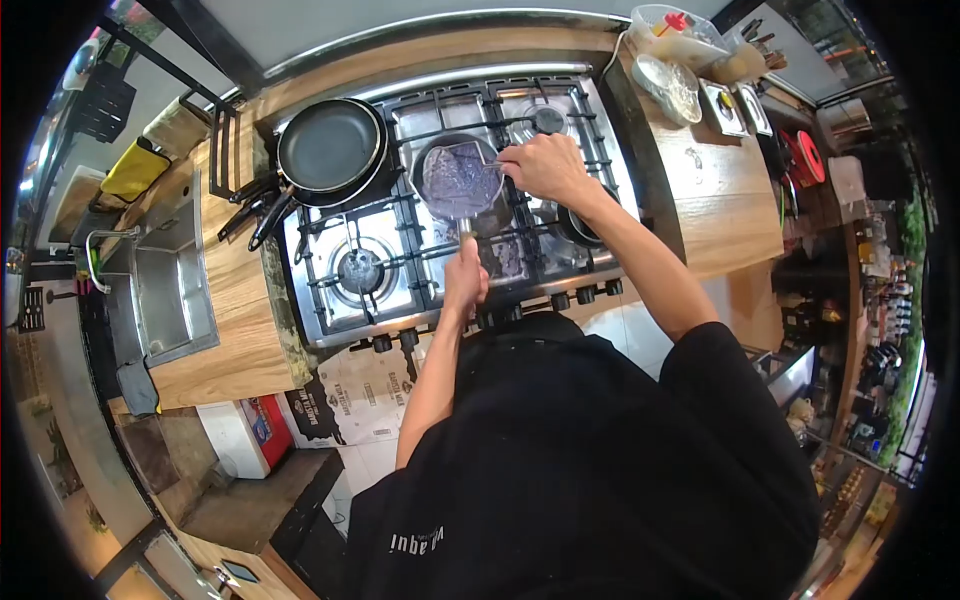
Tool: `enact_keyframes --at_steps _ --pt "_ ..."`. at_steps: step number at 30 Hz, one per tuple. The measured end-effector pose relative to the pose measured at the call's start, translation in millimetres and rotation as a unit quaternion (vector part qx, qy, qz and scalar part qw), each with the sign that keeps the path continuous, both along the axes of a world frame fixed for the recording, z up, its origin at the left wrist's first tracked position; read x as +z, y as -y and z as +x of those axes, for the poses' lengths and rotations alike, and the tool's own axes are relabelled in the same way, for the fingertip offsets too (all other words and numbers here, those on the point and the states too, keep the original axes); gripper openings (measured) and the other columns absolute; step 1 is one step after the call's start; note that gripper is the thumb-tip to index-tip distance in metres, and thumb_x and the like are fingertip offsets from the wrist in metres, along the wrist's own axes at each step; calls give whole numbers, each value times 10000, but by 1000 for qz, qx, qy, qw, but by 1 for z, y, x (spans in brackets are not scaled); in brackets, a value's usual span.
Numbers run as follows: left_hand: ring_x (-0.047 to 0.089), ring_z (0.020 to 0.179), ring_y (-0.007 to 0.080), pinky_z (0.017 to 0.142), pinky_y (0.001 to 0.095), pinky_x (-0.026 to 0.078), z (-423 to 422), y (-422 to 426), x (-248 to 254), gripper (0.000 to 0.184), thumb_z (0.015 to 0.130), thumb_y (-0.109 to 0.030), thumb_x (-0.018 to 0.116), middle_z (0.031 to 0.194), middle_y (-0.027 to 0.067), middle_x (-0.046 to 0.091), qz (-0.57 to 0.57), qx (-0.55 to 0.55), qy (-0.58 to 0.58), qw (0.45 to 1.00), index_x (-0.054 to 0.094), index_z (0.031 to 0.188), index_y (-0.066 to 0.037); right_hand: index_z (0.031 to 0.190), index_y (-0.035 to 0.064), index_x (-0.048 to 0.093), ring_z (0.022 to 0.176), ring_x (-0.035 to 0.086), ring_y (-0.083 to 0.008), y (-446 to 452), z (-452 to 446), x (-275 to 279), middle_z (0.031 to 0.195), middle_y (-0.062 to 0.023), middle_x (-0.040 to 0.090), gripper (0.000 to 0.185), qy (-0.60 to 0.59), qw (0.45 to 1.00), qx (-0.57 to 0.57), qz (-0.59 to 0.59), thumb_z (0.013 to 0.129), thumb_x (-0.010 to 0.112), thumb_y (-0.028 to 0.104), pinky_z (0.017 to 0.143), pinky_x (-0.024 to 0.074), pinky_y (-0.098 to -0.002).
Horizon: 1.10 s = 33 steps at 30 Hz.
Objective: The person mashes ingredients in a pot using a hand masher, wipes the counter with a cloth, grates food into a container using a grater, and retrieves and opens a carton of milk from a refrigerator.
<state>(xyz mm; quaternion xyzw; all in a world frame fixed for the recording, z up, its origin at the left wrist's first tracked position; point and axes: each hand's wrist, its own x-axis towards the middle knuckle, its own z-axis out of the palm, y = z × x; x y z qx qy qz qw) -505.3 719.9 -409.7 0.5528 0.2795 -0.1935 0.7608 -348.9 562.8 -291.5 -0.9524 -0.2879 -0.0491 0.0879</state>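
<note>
My left hand (466, 278) is wrapped round the handle of a small saucepan (466, 228), which rests over a middle burner of the gas stove. Inside the pan is a thick purple mash (450, 182). From the right, my right hand (545, 168) is closed on a thin metal utensil (488, 162) that reaches into the pan over the mash. Its working end is partly lost in the purple food, so I cannot tell its exact kind. Left of the saucepan, stacked black frying pans (330, 146) sit on the back left burner, their handles pointing toward the front left.
Another dark pan (578, 228) is partly hidden under my right forearm. A front left burner (360, 270) has nothing on it. At right, a wooden counter (725, 215) holds plastic containers (668, 88) and small trays (724, 108). A sink (175, 290) lies at left.
</note>
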Motion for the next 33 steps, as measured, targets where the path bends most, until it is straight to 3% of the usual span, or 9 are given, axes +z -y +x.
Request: enact_keyframes --at_steps 9,14,17,20,22,23,24,26,33 --pt "366 365 81 325 253 231 8 11 -1 420 999 -463 442 518 -16 394 -38 35 1 999 428 785 -101 784 197 763 613 672 -319 1 0 -5 657 -141 671 186 6 1000 15 -2 745 609 293 575 535 -439" --pt "360 380 74 332 248 235 -7 17 6 407 1003 -461 437 529 -23 399 -4 28 -25 999 429 817 -100 805 152 728 654 668 -334 -17 22 42 668 -144 666 154 26 993 87 -70 695 647 223 594 534 -439" --pt "397 395 78 326 257 252 0 20 9 419 996 -471 448 563 -3 442 9 24 -52 998 440 813 -95 811 102 720 673 666 -344 -52 43 35 688 -163 668 175 40 984 166 -46 699 645 214 622 538 -453" --pt "324 375 53 327 233 193 3 24 8 400 993 -486 463 549 -25 392 0 39 -60 997 407 844 -119 843 51 718 627 661 -336 -71 43 35 673 -181 664 213 -57 974 191 108 743 650 227 629 544 -437" --pt "341 376 57 324 233 207 1 25 4 405 986 -481 482 560 -19 410 1 64 -58 996 419 822 -116 902 32 724 579 676 -265 -70 39 13 671 -175 679 291 -123 979 63 152 801 658 298 581 552 -373" --pt "351 375 61 321 235 216 0 25 1 415 982 -480 491 564 -16 420 7 61 -38 997 423 805 -111 931 -1 720 565 684 -186 -66 39 5 670 -146 695 346 -285 944 -28 162 845 649 327 550 557 -312" --pt "360 375 64 318 237 225 -2 26 -4 425 978 -480 500 568 -13 431 12 57 -18 998 427 789 -106 931 -1 720 565 684 -186 -63 36 -1 670 -146 695 346 -290 945 -14 151 845 649 327 550 557 -312" --pt "381 377 71 315 243 239 -2 26 -3 436 974 -483 508 575 -8 450 11 75 -21 997 444 780 -97 730 -11 722 556 690 -190 -55 30 -6 596 -133 675 351 -351 897 -101 250 807 622 317 633 570 -298" --pt "454 366 136 326 312 315 -6 30 2 508 998 -457 453 529 36 483 30 61 -17 998 516 746 -20 760 -12 711 545 679 -185 -62 62 -4 594 -145 669 306 -266 949 23 167 822 606 269 593 560 -298"
